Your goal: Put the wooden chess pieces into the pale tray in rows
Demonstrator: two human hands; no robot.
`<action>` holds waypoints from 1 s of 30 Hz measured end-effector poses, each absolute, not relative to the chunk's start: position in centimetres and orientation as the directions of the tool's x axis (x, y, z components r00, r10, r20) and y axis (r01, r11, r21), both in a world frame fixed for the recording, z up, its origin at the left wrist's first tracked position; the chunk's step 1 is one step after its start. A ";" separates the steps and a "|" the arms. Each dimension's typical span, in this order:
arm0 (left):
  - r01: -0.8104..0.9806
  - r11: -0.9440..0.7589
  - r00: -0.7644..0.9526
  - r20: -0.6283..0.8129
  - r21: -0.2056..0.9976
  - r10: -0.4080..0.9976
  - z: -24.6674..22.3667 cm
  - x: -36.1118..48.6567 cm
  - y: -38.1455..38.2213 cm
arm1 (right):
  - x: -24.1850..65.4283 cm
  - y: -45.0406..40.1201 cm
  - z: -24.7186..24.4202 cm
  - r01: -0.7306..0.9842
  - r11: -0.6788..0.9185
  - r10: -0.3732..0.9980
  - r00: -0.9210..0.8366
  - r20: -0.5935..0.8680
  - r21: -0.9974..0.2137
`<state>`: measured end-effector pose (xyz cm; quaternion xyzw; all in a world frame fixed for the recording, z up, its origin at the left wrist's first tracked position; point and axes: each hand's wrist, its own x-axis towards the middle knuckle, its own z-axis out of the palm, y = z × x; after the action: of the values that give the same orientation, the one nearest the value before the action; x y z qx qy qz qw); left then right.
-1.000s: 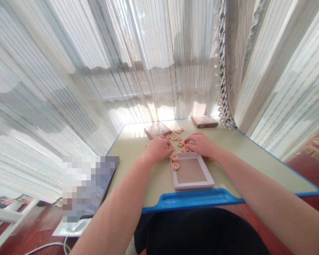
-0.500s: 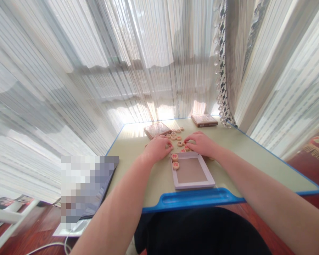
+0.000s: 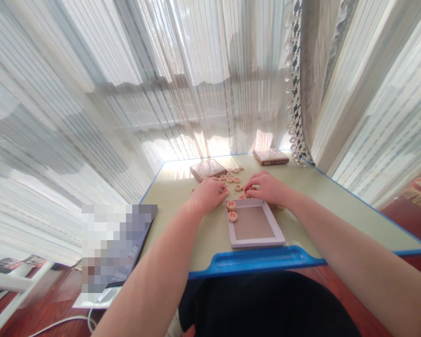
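Observation:
Several round wooden pieces with red or dark characters lie loose on the pale green table (image 3: 171, 201), between and beyond my hands. My left hand (image 3: 209, 194) is over the pieces left of the middle, its fingertips closed at a red-marked piece (image 3: 225, 191). Over on the other side, my right hand (image 3: 266, 188) has thumb and fingers pinched around a red-marked piece, mostly hidden by the fingers. Nearer me lies a shallow white-rimmed box (image 3: 257, 244). Two pieces, one (image 3: 231, 205) above the other (image 3: 233, 216), rest along its left side.
A brown box (image 3: 207, 169) lies behind my left hand and another (image 3: 271, 157) at the far right edge. A blue tray (image 3: 261, 258) lines the near edge. A partly blurred dark device (image 3: 140, 243) stands at left.
The view has shifted slightly. My right fingers have closed in a little on the pieces beside them. My left hand has hardly moved.

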<state>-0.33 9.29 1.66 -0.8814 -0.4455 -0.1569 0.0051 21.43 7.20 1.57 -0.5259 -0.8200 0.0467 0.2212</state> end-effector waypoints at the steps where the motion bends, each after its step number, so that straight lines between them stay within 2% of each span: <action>1: 0.787 -0.604 0.555 0.281 0.129 0.783 1.7 -0.3 9.3 | 21.4 7.2 1.6 0.843 0.438 0.887 -0.348 0.304 -0.312; 9: 0.779 -0.612 0.559 0.291 0.136 0.776 1.4 -0.4 9.4 | 21.5 7.4 1.4 0.857 0.406 0.902 -0.319 0.291 -0.317; 15: 0.787 -0.603 0.555 0.280 0.128 0.783 1.5 -0.4 9.3 | 21.2 7.0 1.6 0.852 0.368 0.925 -0.293 0.244 -0.373; 30: 0.802 -0.591 0.554 0.257 0.093 0.792 1.6 -0.3 9.1 | 21.4 7.4 1.6 0.869 0.358 0.923 -0.274 0.270 -0.342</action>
<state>-0.32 9.13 1.61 -0.8813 -0.4521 -0.1366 0.0175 21.39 7.42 1.63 -0.5631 -0.7955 0.0633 0.2147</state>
